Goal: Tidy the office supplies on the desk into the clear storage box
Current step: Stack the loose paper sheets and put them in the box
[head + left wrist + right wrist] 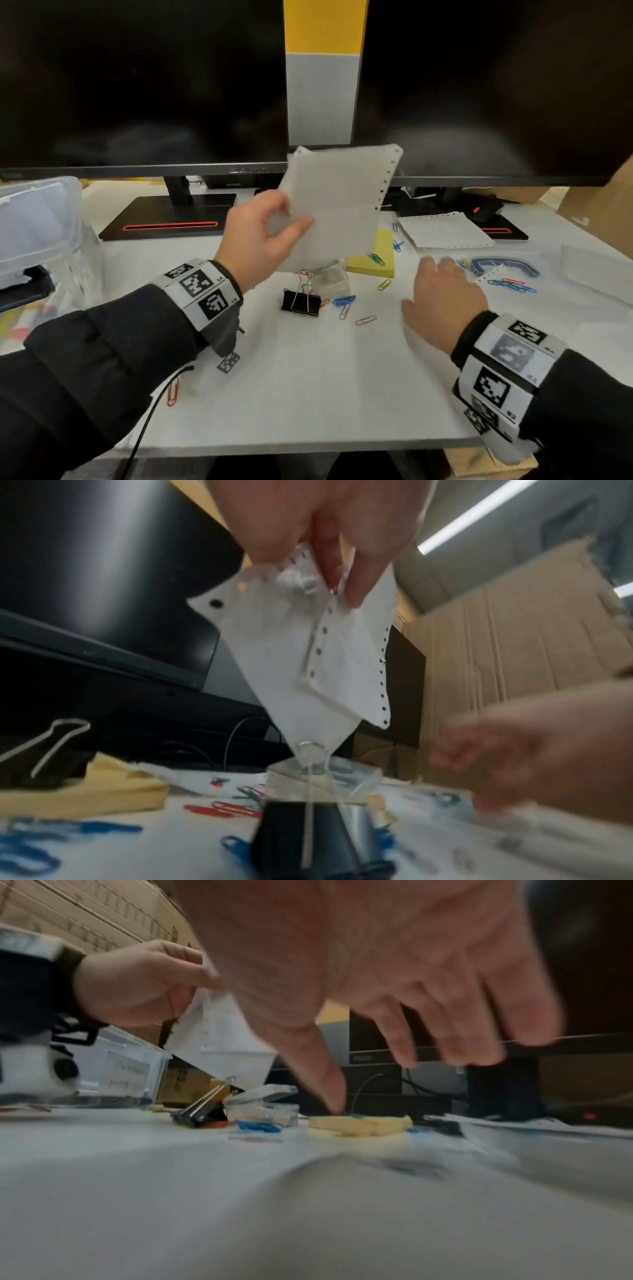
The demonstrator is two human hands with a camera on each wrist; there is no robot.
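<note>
My left hand (274, 226) pinches a stack of white perforated paper (339, 205) between thumb and fingers and holds it up above the desk; the left wrist view shows the sheets (308, 653) hanging from my fingers. My right hand (442, 294) hovers open and blurred over the desk, fingers spread, near a cluster of coloured paper clips (510, 284). The clear storage box (37, 219) stands at the far left. On the desk lie a black binder clip (301, 301), a yellow sticky-note pad (380, 257) and a small clear case (329, 277).
Two dark monitors (144, 82) stand behind on black bases (171, 219). More perforated paper (445, 229) lies at the right under the second monitor. Loose paper clips (346, 303) are scattered mid-desk, one red clip (173, 394) near my left sleeve. Cardboard box (596, 209) at far right.
</note>
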